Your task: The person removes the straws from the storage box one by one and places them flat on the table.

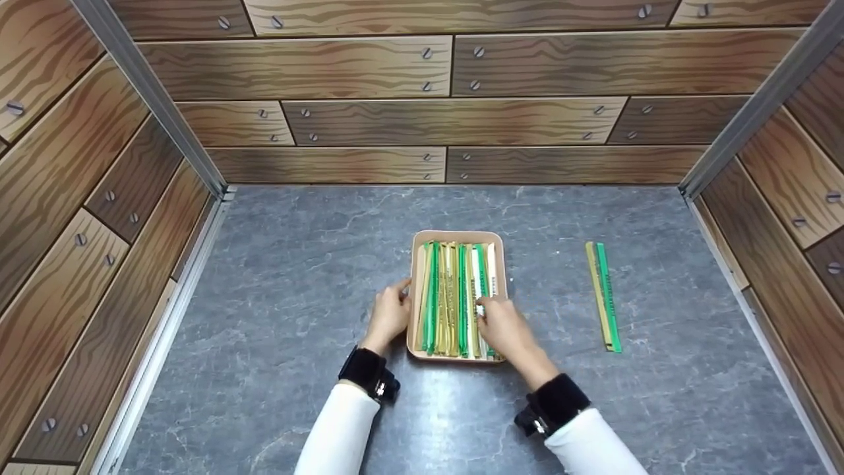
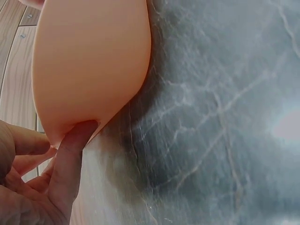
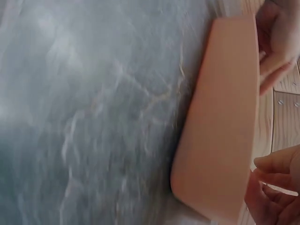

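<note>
A shallow tan tray (image 1: 422, 235) holds a row of slim stick packets (image 1: 452, 297) in green, gold and white, lying lengthwise side by side. My left hand (image 1: 390, 311) grips the tray's left side. In the left wrist view its thumb (image 2: 70, 159) presses the outer wall while the fingers are up at the rim. My right hand (image 1: 508, 326) reaches over the tray's right side, thumb and fingertips pinched together at a white stick packet (image 1: 480, 290). The tray wall (image 3: 220, 112) hides the packets in the right wrist view.
To the right of the tray, a gold stick packet (image 1: 598, 297) and a green stick packet (image 1: 609, 297) lie side by side on the grey marbled surface (image 1: 297, 264). Wood-patterned walls (image 1: 369, 122) enclose the back and both sides.
</note>
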The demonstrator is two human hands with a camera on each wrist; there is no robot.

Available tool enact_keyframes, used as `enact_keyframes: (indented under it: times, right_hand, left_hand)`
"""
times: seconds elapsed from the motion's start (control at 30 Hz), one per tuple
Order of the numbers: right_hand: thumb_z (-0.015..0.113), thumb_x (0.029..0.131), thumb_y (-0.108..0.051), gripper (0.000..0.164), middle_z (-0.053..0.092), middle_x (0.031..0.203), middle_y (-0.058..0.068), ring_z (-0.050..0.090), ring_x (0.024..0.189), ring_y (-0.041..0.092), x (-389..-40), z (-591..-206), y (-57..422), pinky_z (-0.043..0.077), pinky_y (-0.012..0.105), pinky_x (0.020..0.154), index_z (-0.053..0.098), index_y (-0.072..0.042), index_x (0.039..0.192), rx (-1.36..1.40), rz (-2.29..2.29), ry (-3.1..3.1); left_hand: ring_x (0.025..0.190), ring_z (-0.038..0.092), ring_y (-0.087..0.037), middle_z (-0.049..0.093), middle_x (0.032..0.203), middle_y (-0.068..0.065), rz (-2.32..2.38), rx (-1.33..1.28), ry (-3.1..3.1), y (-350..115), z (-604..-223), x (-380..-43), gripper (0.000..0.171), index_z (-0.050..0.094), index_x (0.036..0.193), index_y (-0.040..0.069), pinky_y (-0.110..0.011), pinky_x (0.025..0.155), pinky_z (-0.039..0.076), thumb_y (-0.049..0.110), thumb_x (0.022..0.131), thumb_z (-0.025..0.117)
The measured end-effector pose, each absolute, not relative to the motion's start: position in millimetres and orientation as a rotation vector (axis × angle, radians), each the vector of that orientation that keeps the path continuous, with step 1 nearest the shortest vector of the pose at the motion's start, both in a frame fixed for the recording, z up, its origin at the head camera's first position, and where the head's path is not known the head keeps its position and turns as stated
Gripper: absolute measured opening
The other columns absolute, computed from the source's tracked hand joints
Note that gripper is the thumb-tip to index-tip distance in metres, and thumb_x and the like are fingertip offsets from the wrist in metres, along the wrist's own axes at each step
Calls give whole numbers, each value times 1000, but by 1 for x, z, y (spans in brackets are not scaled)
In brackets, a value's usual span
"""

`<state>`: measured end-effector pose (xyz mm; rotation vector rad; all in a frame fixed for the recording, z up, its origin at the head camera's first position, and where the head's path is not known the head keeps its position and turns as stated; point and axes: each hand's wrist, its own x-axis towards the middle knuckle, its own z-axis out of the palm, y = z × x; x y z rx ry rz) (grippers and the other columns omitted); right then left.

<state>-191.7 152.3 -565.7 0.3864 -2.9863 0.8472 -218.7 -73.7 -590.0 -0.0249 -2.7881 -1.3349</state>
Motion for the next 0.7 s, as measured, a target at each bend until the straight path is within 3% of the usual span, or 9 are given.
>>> enact_keyframes:
  times: [0.3, 0.7]
  right_hand:
    - [65, 77, 8, 9, 61, 81, 20, 61, 64, 34, -195, -580, 139, 55, 41, 53, 67, 6, 86, 300, 568, -3028]
    - [71, 78, 0, 7, 62, 73, 17, 62, 64, 34, -198, -585, 138, 54, 43, 54, 64, 2, 80, 313, 613, -3002]
  left_hand:
    - [59, 57, -13, 68, 78, -8, -1423, 9, -2787, -74, -590, -216, 43, 59, 133, 1, -28, 54, 49, -2, 90, 56]
    - [61, 57, -11, 68, 80, -5, -1437, -3, -2786, -77, -592, -217, 43, 62, 131, 3, -29, 59, 50, 1, 88, 60]
